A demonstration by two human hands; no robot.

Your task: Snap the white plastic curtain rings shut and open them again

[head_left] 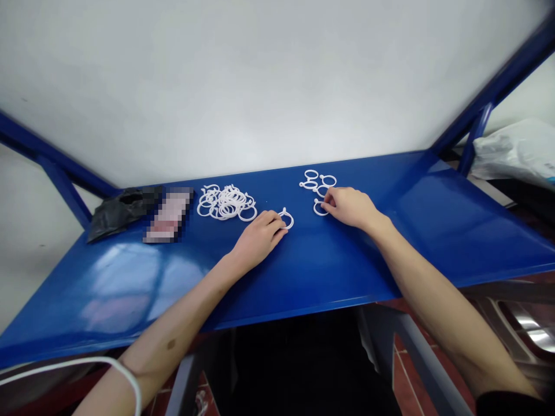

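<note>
My left hand (262,236) is closed on a white plastic curtain ring (289,219) with a small eyelet on top, low over the blue table (312,266). To the right, my right hand (349,205) pinches another white curtain ring (319,208) between thumb and fingers. Just behind that hand lies a small group of loose rings (310,185), spread out on the tabletop. A tangled heap of the same rings (232,202) rests left of my left hand.
A black plastic bag (124,211) and a blurred-out flat packet (169,216) lie at the table's left end. Blue sloping frame bars (498,92) rise at both sides, before a white wall (260,86). A clear plastic bag (515,150) is at far right. A white cable (104,359) crosses my left forearm.
</note>
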